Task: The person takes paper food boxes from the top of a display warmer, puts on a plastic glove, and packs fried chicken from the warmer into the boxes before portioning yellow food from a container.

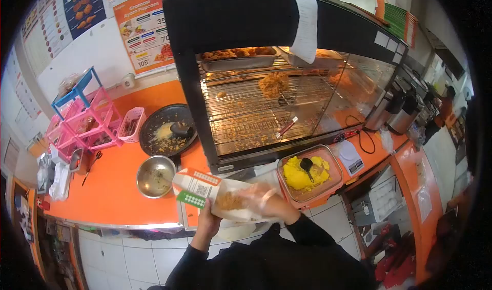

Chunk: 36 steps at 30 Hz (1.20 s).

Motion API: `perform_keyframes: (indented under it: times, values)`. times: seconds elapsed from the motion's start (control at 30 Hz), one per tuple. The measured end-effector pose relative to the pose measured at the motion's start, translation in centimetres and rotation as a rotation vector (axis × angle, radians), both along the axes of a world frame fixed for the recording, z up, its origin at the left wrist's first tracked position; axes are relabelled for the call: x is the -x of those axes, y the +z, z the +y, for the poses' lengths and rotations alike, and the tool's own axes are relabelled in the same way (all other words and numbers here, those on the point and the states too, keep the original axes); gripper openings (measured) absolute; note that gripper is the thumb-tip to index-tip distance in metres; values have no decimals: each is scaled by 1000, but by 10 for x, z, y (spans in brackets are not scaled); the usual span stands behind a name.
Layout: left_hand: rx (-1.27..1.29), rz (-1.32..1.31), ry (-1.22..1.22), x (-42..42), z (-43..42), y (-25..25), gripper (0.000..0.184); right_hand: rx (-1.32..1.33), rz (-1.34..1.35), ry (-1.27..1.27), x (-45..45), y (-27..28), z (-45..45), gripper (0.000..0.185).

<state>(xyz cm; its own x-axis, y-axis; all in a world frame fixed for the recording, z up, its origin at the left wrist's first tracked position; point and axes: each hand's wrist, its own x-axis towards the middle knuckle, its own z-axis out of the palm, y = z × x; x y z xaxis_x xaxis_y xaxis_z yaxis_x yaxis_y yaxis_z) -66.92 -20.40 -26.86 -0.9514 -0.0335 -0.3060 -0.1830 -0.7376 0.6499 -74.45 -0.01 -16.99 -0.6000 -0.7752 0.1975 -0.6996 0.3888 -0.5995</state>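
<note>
My left hand is closed on the near side of an open paper food box with an orange, green and white printed flap and a QR code. Brown fried food lies inside the box. My right hand, in what looks like a clear plastic glove, reaches over the box's right part, close to the food. Motion smears its fingers, so their grip is unclear. Just left of the box is a round steel bowl. To the right sits a tub of yellow food with a black scoop.
A heated display case with wire racks, fried chicken and tongs stands ahead. A dark pan, pink basket, pink shelf rack and scissors occupy the left counter. A small scale is at right.
</note>
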Motion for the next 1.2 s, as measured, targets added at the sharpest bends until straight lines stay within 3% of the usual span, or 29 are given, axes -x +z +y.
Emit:
perform_keyframes:
  times: [0.07,0.2,0.3,0.43,0.53,0.67,0.73,0.77,0.87,0.97,1.07,1.17,1.2]
  values:
    - [12,9,-24,-9,-6,-9,54,-275,302,-9,-7,-12,-14,30]
    - [-63,13,-8,-31,-15,-14,56,-351,393,-35,-11,-19,-38,25]
    - [-149,22,26,-43,-23,-19,56,-100,421,-146,-15,-14,-52,25]
    - [-187,42,155,-56,-45,-39,58,258,286,-115,-14,-14,-49,28]
    - [-168,8,296,-67,-79,-74,59,87,398,-150,-10,-29,-31,25]
    - [-81,-49,491,-73,-121,-104,55,528,-425,-437,30,-135,8,18]
    - [-10,-86,569,-72,-129,-101,50,646,-798,-607,42,-122,26,16]
    - [17,-118,609,-68,-133,-102,50,583,-931,-748,39,-69,29,16]
    - [145,-145,652,-53,-138,-100,53,992,-1087,-840,49,-40,42,17]
    - [456,-249,686,-43,-145,-106,53,1322,-1227,-618,70,-22,60,17]
    - [623,-307,665,-39,-161,-116,49,1508,-1270,-632,89,-24,71,12]
    - [643,-233,649,-42,-177,-128,51,1509,-1287,-608,97,-40,74,17]
    - [512,-175,728,-45,-173,-125,55,1419,-1302,-482,100,-54,79,15]
